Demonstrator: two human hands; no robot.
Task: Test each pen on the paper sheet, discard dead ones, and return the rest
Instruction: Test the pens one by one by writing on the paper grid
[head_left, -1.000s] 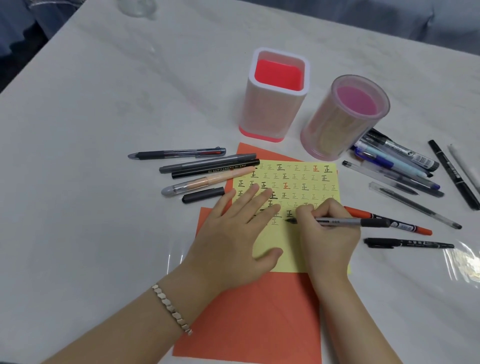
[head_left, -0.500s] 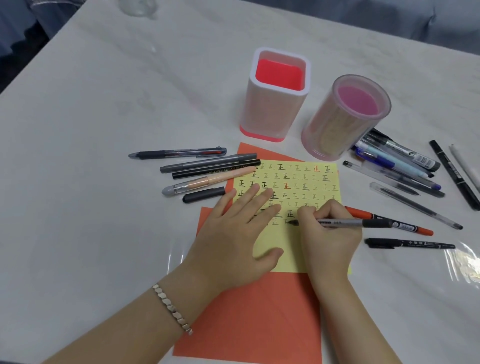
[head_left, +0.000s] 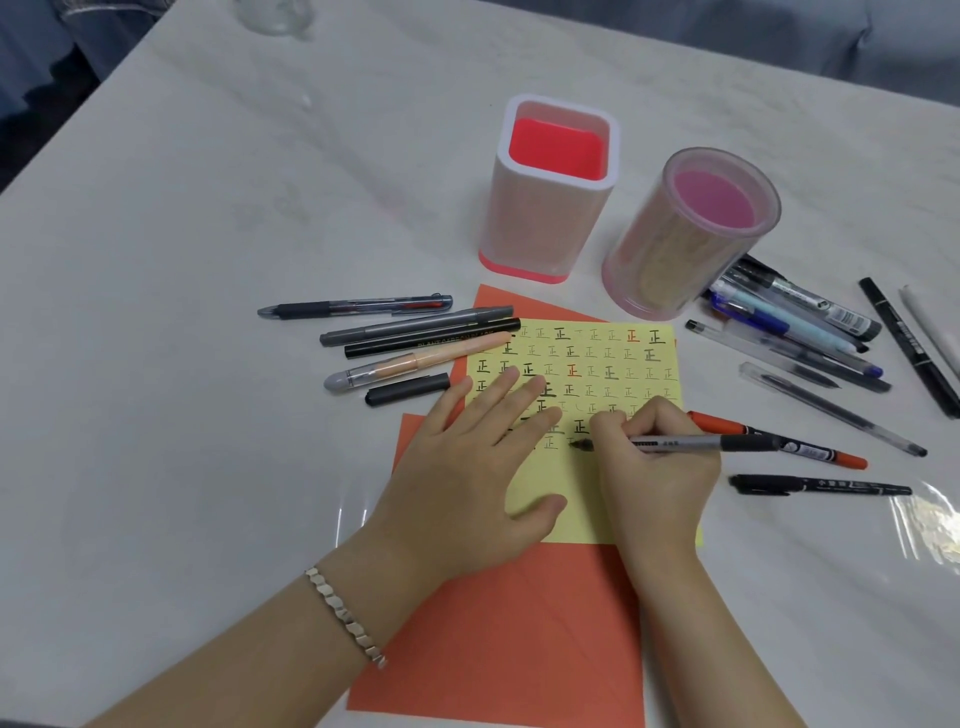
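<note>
Left hand (head_left: 467, 467) lies flat with straight fingers, pinning the yellow sheet (head_left: 597, 499) at frame centre, so the right hand (head_left: 654, 467), fingers pinching the grey pen (head_left: 691, 443), can test-write.

Left hand (head_left: 467, 467) lay flat, fingers (head_left: 498, 395) straight and spread, on left half of the yellow sheet (head_left: 587, 499). Right hand (head_left: 654, 467) rested on its right half, fingers curled round a pen (head_left: 696, 443).

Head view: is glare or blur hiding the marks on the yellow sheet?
Head view: glare sits on the table right of the sheet, not on it; the sheet's marks read clearly; only the tip of the pen in the right hand looks blurred.
</note>
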